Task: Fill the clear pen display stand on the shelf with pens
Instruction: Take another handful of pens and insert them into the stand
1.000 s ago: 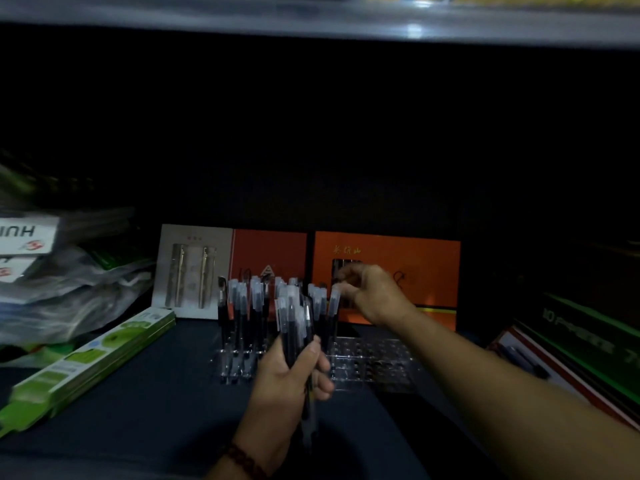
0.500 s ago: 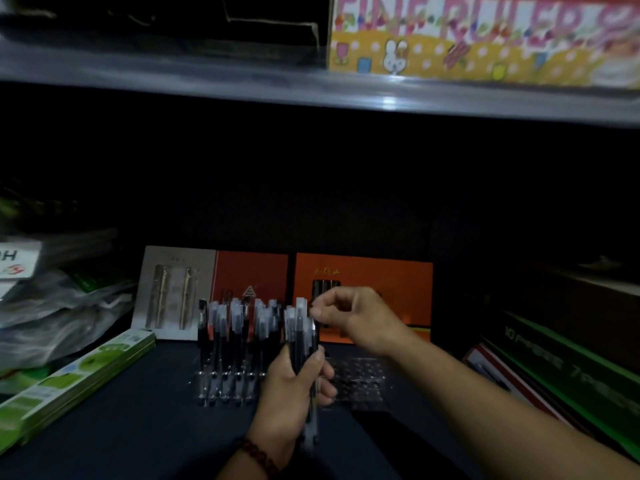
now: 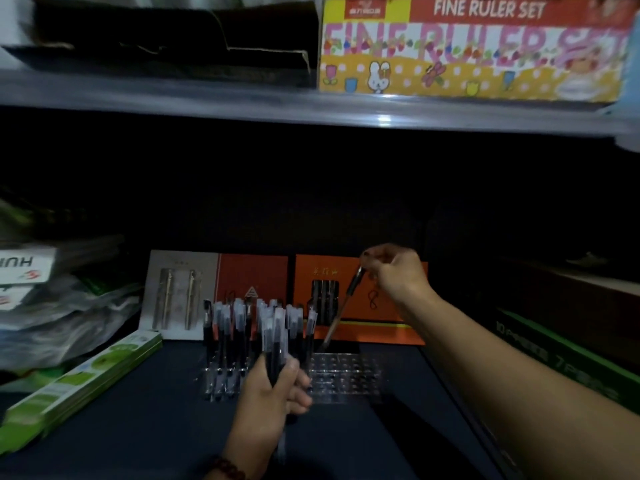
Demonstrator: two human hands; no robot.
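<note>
The clear pen display stand (image 3: pixel 346 377) sits on the dark lower shelf. Its left half holds several upright dark pens with frosted caps (image 3: pixel 228 323); its right half shows bare holes. My left hand (image 3: pixel 273 393) grips a bundle of the same pens (image 3: pixel 277 336) upright in front of the stand. My right hand (image 3: pixel 394 271) is raised above the stand's right half and pinches one pen (image 3: pixel 341 308) by its top. That pen hangs tilted, its tip just over the back row of holes.
Orange pen boxes (image 3: pixel 377 299) and a grey pen card (image 3: pixel 176 292) stand behind the stand. Green flat packs (image 3: pixel 83 379) lie at left, below plastic-wrapped stock (image 3: pixel 59 317). Green boxes (image 3: pixel 561 358) lie at right. The upper shelf (image 3: pixel 311 110) carries a ruler set box (image 3: pixel 474 46).
My right hand drew one pen from the bundle and lifted it up and to the right, over the stand's bare half. The view tilted upward. My left hand kept holding the bundle.
</note>
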